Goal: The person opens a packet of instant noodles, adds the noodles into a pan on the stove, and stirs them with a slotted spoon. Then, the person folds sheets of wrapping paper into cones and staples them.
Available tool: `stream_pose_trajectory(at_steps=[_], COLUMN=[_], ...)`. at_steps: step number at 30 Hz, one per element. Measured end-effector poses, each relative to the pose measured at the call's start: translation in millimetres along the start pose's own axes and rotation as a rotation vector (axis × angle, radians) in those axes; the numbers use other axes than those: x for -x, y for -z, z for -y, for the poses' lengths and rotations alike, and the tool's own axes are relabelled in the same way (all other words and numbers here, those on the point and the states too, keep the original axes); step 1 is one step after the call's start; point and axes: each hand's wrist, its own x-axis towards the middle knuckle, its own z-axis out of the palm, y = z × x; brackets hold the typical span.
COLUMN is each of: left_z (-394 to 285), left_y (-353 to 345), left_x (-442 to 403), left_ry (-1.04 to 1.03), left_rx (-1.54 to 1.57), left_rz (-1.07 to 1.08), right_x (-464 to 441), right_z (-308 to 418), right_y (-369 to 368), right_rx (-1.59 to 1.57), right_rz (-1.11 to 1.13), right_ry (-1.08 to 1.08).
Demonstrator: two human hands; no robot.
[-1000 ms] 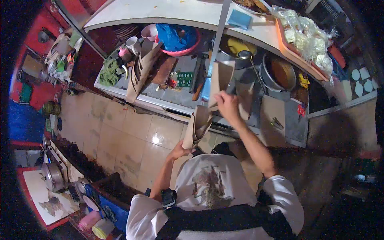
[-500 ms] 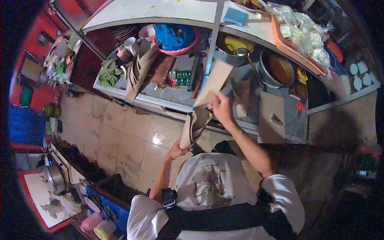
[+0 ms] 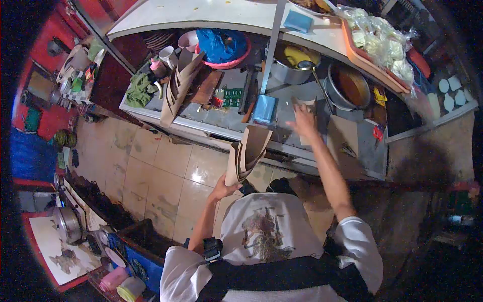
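Observation:
Wrapped round the lower end of a nested stack of brown paper cones (image 3: 245,156) is my left hand (image 3: 224,188), just in front of the counter edge. My right hand (image 3: 304,121) reaches over the counter with fingers spread, touching a brown paper piece (image 3: 308,104) that it partly covers. To its right lies a flat brown sheet (image 3: 343,132) with a small metal object on it. A blue packet (image 3: 264,109) sits left of my right hand. Another stack of nested paper cones (image 3: 177,90) stands further left on the counter.
A pot with a ladle (image 3: 292,74) and a pot of reddish-brown liquid (image 3: 347,86) stand at the back right. A pink basket (image 3: 229,65) holds a blue bag. Above right, an orange tray (image 3: 372,68) carries plastic-wrapped food. A green cloth (image 3: 141,91) lies left.
The paper piece from my right hand now sits in the stack in my left hand. My right hand has let go and moved right, onto another paper piece.

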Motion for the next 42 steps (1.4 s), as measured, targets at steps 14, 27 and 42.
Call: stream_pose_trajectory(at_steps=[14, 27, 42], left_z=[-28, -116, -59], left_y=[-3, 97, -50], left_x=[-5, -155, -120], left_ry=[-0.076, -0.281, -0.409], left_rx=[-0.026, -0.187, -0.692], left_rz=[0.102, -0.238, -0.646], right_x=[67, 145, 201], right_z=[117, 15, -197], right_y=[-47, 4, 28], right_rx=[-0.843, -0.508, -0.146], right_rz=[0.658, -0.317, -0.312], right_ry=[0.071, -0.351, -0.443])
